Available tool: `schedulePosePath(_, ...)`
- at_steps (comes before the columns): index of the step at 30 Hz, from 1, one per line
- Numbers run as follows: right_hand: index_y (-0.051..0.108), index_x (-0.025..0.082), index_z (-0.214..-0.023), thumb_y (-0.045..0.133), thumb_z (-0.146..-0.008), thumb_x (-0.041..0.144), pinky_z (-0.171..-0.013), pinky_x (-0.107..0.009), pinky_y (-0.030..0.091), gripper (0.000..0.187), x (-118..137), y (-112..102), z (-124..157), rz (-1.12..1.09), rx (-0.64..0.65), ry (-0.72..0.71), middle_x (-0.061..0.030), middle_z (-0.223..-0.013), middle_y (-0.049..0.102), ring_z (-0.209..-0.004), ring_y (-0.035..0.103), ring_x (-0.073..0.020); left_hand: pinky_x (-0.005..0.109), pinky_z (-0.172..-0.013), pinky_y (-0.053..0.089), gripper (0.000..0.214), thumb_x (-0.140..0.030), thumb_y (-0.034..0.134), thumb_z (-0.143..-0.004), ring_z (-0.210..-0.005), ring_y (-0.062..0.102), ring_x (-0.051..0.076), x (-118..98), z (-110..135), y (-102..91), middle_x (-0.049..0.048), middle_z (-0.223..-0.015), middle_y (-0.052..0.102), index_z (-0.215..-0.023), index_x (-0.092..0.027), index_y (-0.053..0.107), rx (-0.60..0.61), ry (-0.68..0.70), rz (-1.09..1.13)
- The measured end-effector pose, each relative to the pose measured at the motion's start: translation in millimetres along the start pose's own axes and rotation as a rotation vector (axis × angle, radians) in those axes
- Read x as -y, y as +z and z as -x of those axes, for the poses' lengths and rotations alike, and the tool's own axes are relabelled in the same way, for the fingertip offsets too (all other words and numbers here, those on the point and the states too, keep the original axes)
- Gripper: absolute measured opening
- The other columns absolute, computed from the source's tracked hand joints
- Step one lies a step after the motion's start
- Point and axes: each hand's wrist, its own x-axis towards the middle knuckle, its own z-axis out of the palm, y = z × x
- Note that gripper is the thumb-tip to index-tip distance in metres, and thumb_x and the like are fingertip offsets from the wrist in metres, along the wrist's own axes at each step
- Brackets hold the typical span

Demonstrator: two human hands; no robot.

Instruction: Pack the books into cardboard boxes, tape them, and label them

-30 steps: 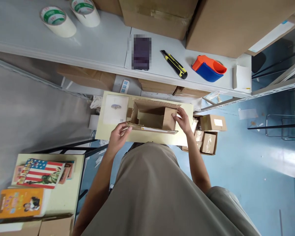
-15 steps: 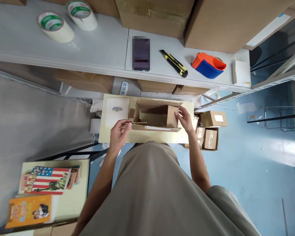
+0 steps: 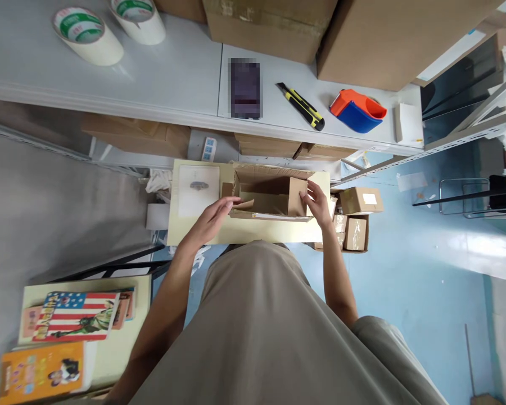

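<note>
An open cardboard box point(image 3: 267, 172) lies on the pale yellow table in front of me, its inside facing up. At its right end, my right hand point(image 3: 319, 207) grips the wall and the folded-in end flap point(image 3: 297, 198), thumb on the flap and fingers behind. My left hand point(image 3: 211, 220) is at the left end, its closed fingers on a small flap point(image 3: 243, 206) that tilts inward. A white sheet with a small printed picture point(image 3: 199, 191) lies left of the box.
On the grey shelf ahead are tape rolls point(image 3: 90, 42), a blurred phone point(image 3: 245, 89), a utility knife point(image 3: 301, 107), an orange-blue tape dispenser point(image 3: 358, 111) and large cartons point(image 3: 274, 34). Small boxes point(image 3: 356, 233) stand right of the table; books point(image 3: 78, 316) lie lower left.
My left hand has moved right and slightly up, over the box's left end, and the small flap there now leans inward. My right hand keeps its hold.
</note>
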Motion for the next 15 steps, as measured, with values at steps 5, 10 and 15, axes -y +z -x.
schedulePosePath(5,0.067,0.028,-0.156,0.083,-0.092,0.085,-0.125,-0.060,0.061,0.087,6,2,5,0.016,0.007,-0.009,-0.0172,-0.166,0.069,-0.150,0.069,-0.0409,0.053,-0.135,0.047,0.067,-0.068,0.042,-0.113,-0.155,0.065,0.036,10,-13,-2.4,0.0098,-0.166,0.071,-0.152,-0.027,0.077,0.189,-0.031,0.054)
schedulePosePath(10,0.069,0.027,-0.153,0.083,-0.090,0.087,-0.129,-0.061,0.059,0.088,6,3,6,0.019,0.000,-0.005,-0.0177,-0.164,0.071,-0.151,0.068,-0.0405,0.050,-0.134,0.048,0.066,-0.065,0.044,-0.110,-0.160,0.062,0.035,6,-34,-13.7,0.0061,-0.169,0.069,-0.158,-0.032,0.074,0.456,-0.067,-0.018)
schedulePosePath(15,0.066,0.028,-0.158,0.082,-0.089,0.090,-0.128,-0.061,0.059,0.094,5,3,5,0.025,0.013,0.021,-0.0176,-0.168,0.068,-0.152,0.067,-0.0416,0.043,-0.130,0.050,0.068,-0.066,0.048,-0.109,-0.161,0.061,0.032,-18,-54,-19.1,0.0031,-0.176,0.062,-0.167,-0.035,0.065,0.702,-0.087,-0.180)
